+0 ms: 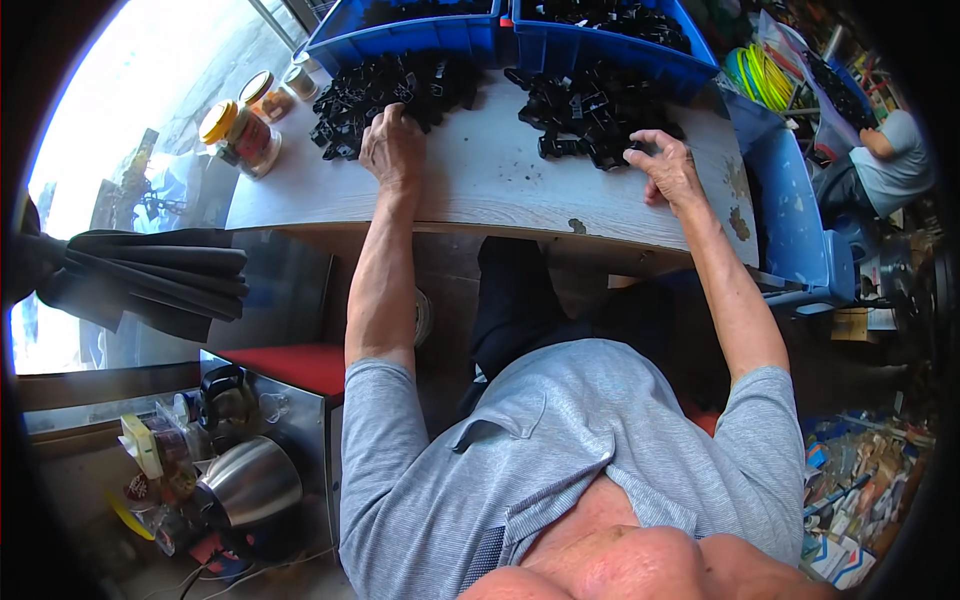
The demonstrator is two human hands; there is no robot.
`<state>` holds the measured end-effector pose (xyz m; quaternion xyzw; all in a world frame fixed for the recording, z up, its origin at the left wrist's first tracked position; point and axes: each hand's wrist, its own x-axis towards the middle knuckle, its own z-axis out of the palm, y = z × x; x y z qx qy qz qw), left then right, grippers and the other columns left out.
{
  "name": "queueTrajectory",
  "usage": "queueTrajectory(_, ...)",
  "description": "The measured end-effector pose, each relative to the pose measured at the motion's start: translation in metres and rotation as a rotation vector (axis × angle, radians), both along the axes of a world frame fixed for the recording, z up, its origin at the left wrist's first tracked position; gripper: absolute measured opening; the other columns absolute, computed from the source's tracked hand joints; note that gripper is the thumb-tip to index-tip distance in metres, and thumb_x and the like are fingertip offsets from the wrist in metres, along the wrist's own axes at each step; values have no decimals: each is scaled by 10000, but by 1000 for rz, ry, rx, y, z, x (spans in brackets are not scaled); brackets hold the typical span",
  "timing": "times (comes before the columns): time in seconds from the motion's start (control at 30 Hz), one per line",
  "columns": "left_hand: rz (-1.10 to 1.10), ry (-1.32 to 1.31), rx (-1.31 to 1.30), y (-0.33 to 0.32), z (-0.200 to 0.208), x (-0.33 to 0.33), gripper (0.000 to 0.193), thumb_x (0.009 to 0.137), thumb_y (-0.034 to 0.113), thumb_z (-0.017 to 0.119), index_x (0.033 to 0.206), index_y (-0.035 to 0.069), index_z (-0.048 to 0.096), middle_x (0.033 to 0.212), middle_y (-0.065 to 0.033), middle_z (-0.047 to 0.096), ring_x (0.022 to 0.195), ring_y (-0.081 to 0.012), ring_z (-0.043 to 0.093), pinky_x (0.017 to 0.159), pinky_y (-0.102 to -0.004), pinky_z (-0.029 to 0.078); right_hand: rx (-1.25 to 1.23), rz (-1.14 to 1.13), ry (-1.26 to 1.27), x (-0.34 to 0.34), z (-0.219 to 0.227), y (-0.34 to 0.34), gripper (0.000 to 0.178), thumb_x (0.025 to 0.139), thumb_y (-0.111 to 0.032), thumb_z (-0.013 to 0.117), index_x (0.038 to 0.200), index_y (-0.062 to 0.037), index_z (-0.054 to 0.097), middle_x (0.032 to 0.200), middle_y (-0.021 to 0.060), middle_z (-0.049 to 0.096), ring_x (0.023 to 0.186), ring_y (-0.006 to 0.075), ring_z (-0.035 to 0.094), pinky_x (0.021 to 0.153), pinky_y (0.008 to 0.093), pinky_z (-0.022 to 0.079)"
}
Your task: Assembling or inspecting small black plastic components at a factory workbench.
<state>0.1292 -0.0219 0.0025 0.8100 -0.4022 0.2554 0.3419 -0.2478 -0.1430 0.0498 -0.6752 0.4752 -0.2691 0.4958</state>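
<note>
1. Two heaps of small black plastic clip-like parts lie on the worn pale wooden tabletop (pixel 490 175). The left heap of black plastic parts (pixel 390 95) spreads along the far left of the top; the right heap of black plastic parts (pixel 590 115) lies toward the far right. A bare strip of wood keeps the heaps apart.
2. The parts are matte black, angular and tangled together; single shapes are too small to make out. Dark crumbs dot the wood between them.
3. Behind the heaps stand two blue plastic bins (pixel 500 35), side by side at the table's far edge, each holding more black parts.
4. The left hand (pixel 392 148) lies palm down at the near edge of the left heap, arm stretched straight forward, fingers curled into the parts. Whether it grips one I cannot tell.
5. The right hand (pixel 668 168) rests at the near right edge of the right heap, wrist bent inward, thumb and fingertips pinched on one small black part (pixel 638 150).
6. Glass jars with yellow lids (pixel 240 135) stand at the table's left end, near the left heap.
7. A steel kettle (pixel 250 480) sits low on the left.
</note>
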Motion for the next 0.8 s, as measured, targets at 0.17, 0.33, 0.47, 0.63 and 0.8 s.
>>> queueTrajectory(0.17,-206,-3,-160,22,6,-33,182,896,187,687,1061,130,740,993,-85,755,956,-321,691,849,-414,539,-7,-172,-106,-5,-11,3,442,867,-300,798,1184,-29,650,521,-9,494,373,96,490,378,276,480)
queueTrajectory(0.33,-313,-117,166,52,-3,-69,231,920,232,685,1114,122,744,1036,-74,760,1007,-306,675,893,-406,524,110,-218,-56,-16,-9,8,397,871,-335,801,1081,-39,642,524,-12,494,380,99,495,386,282,492)
queueTrajectory(0.47,-323,-95,188,53,-1,-72,237,932,229,670,1128,116,741,1058,-83,758,1023,-299,673,912,-407,519,163,-205,-6,-21,-10,9,377,867,-336,805,1042,-51,630,532,-13,497,411,96,511,398,286,497)
queueTrajectory(0.63,-479,-90,94,61,-2,-93,211,875,95,693,1086,79,705,988,-95,743,935,-304,676,828,-424,523,167,-145,-62,-30,1,22,427,861,-290,805,1165,-51,625,539,-17,506,433,87,521,414,275,505)
queueTrajectory(0.8,-892,180,-157,75,7,-217,329,797,-15,713,1107,94,710,1008,-95,726,916,-282,705,757,-404,575,231,5,33,-40,18,41,457,851,-211,787,1246,-58,614,559,-23,524,443,85,527,428,263,504)
